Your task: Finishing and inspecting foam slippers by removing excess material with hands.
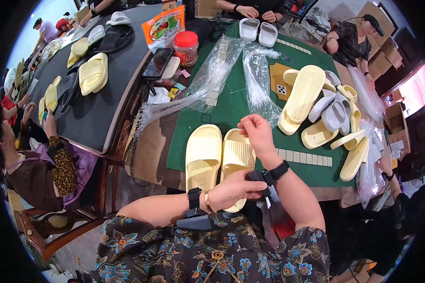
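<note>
My left hand (233, 189) grips the black box-shaped device (259, 179) strapped at my right wrist, thumb above and fingers below. My right hand (259, 134) is raised with its fingers curled together, and nothing shows in them. Beneath my hands, a pair of pale yellow slippers lies side by side, toes away from me. The left slipper (203, 148) is mostly uncovered. Over the right slipper (232, 153), my hands and wrist hide parts of the strap and heel. Another black device (195, 219) is strapped at my left wrist.
A pile of yellow and grey slippers (333, 111) covers the right side of the green mat (179, 146). Bundles of clear plastic fasteners (264, 94) lie ahead. A red-lidded jar (186, 49) stands far left. Other people work around the tables; a wooden chair (63, 226) is at left.
</note>
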The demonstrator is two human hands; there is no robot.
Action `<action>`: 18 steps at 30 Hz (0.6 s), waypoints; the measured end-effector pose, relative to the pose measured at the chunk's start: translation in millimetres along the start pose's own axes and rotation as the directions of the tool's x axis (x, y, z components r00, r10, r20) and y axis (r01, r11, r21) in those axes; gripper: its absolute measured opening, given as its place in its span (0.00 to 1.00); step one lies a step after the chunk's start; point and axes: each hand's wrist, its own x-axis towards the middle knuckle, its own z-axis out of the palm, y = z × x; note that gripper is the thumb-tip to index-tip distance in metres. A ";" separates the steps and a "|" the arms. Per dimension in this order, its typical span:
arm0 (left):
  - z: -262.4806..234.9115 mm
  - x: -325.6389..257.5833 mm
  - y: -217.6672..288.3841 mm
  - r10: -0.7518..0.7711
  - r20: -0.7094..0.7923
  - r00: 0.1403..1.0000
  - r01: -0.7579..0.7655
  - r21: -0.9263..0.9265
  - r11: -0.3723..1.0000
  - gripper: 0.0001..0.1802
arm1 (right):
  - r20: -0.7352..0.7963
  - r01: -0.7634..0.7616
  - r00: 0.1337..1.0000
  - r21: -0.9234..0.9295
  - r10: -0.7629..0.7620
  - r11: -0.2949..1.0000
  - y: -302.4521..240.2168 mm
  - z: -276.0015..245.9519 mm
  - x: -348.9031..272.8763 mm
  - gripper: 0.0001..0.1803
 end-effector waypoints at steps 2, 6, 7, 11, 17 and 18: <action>-0.3 -3.0 1.0 -0.022 -0.019 1.000 0.022 -0.014 1.000 0.15 | 0.003 0.116 0.993 -0.112 -0.117 0.987 -2.3 6.8 -6.1 0.09; 6.7 -11.9 6.1 -0.040 -0.035 0.999 0.039 -0.032 0.999 0.15 | 0.174 0.506 0.823 -0.657 -0.540 0.559 -7.7 7.6 -12.9 0.05; 7.1 -12.4 5.6 -0.041 -0.035 0.999 0.040 -0.032 0.999 0.15 | 0.288 0.592 0.717 -0.733 -0.635 0.336 -8.2 7.5 -13.4 0.04; 9.0 -14.1 -0.8 -0.017 -0.071 0.997 0.018 0.010 1.000 0.17 | 0.512 0.640 0.660 -0.767 -0.550 0.054 -11.0 9.9 -15.5 0.03; -0.7 -31.7 28.7 -0.131 -0.068 0.989 0.146 0.316 0.938 0.16 | -0.020 0.308 0.940 -0.386 -0.342 0.870 6.4 8.9 -13.9 0.07; -8.2 -37.6 35.5 -0.180 -0.038 0.983 0.177 0.455 0.873 0.17 | -0.002 0.318 0.939 -0.376 -0.344 0.870 7.8 8.2 -15.9 0.07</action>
